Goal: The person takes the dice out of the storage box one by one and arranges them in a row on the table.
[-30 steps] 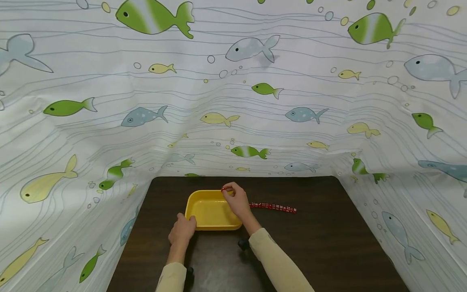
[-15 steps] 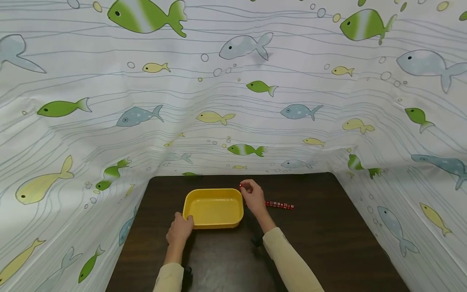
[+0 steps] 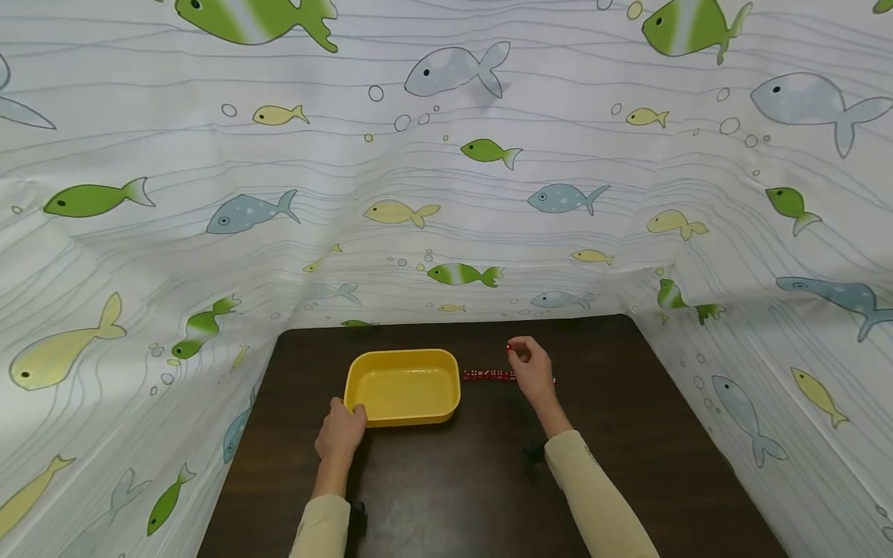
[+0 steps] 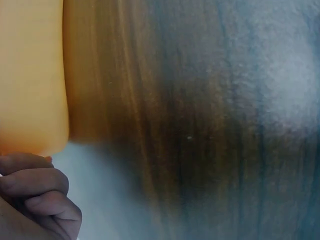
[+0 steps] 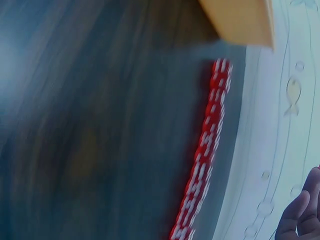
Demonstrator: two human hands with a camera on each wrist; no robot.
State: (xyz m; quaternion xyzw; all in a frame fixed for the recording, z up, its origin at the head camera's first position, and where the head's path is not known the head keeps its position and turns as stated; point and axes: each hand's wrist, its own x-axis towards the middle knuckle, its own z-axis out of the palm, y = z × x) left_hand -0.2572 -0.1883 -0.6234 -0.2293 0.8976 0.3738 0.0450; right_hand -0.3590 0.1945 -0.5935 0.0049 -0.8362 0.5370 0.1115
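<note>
My left hand [image 3: 340, 430] grips the near left corner of a yellow plastic tray [image 3: 403, 387]. In the left wrist view, curled fingers [image 4: 37, 182] lie at the end of the tray's wall [image 4: 30, 75]. My right hand [image 3: 536, 378] pinches a small red die [image 3: 510, 348] between thumb and fingertips, above and slightly behind a row of red dice [image 3: 486, 375]. That row runs rightward from beside the tray, and the hand covers part of it. In the right wrist view, the row [image 5: 205, 140] is blurred, with white pips, and my hand shows at the lower right edge.
A dark wooden table [image 3: 446, 488] carries everything. White fabric [image 3: 446, 170] printed with fish rises behind it and along both sides. Dark wrist cameras sit under both forearms.
My right hand has moved right, from over the tray to over the row of dice, with the die pinched throughout. My left hand stays at the tray's corner. The head view has shifted slightly.
</note>
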